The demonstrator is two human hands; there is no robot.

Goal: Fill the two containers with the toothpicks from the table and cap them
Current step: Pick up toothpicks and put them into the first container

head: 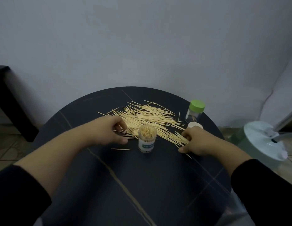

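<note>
The pale wooden toothpicks (pixel 150 117) are mostly lying scattered on the round dark bench (pixel 125 185), behind the clear uncapped plastic container (pixel 147 141), which is standing nearly full. Your right hand (pixel 195 143) is gripping a bundle beside the white round cap (pixel 195 125). Your left hand (pixel 109 132) is curling over the pile's edge, grip unclear. The green-lidded clear jar (pixel 195 111) is looking almost empty, so most filling is waiting.

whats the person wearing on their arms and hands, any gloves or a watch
Long black sleeves cover both arms, the left sleeve and the right sleeve, each ending partway along the forearm. The left hand and right hand are bare: no gloves, and no ring or watch shows.
</note>
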